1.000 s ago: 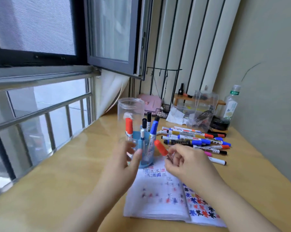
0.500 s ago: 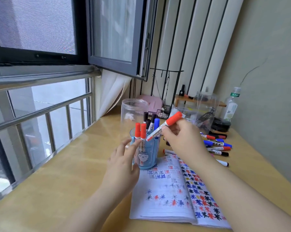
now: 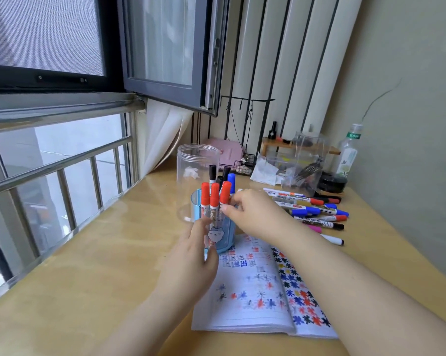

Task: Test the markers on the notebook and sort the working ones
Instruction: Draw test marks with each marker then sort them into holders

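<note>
1. Three red-capped markers [image 3: 214, 197] are stood upright in the blue cup [image 3: 223, 235], with black and blue ones behind them.
2. The rightmost red marker [image 3: 225, 192] is pinched by the right hand [image 3: 252, 214] at the cup's rim.
3. The cup's near side is touched by the left hand [image 3: 191, 263], its fingers relaxed.
4. The open notebook [image 3: 255, 299], covered in coloured marks, is laid just near of the cup.
5. A pile of markers [image 3: 314, 209] is spread to the right.
6. A clear jar [image 3: 191, 173] is placed just behind the cup.
</note>
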Motion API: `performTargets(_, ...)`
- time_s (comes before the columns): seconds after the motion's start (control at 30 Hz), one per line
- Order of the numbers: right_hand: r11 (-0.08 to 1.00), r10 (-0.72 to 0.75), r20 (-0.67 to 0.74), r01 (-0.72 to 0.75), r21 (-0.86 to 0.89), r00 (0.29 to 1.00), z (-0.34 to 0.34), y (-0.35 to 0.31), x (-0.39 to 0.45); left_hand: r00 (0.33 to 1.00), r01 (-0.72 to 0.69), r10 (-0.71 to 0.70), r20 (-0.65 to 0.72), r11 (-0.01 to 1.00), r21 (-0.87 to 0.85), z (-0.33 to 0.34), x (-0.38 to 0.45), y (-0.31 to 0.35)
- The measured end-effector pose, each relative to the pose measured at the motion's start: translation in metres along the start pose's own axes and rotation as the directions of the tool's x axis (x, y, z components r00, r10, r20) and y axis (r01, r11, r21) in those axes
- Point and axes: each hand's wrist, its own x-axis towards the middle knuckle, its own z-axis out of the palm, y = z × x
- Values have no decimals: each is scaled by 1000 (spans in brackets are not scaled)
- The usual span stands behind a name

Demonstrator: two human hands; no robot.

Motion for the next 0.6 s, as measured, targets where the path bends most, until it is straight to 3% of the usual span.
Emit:
performTargets(0.17,989,71,-91,-59,136,993,-4,35,-32,999,-38,39,24,999,-23,7,3,15)
performTargets(0.4,947,306,-79,-294,132,949,-9,115,-71,986,-106,110,128,994,-32,44,22,55)
performTargets(0.6,944,318,-100,-325,-58,943,-4,164,-76,985,-44,64,161,991,-123,79,31,80)
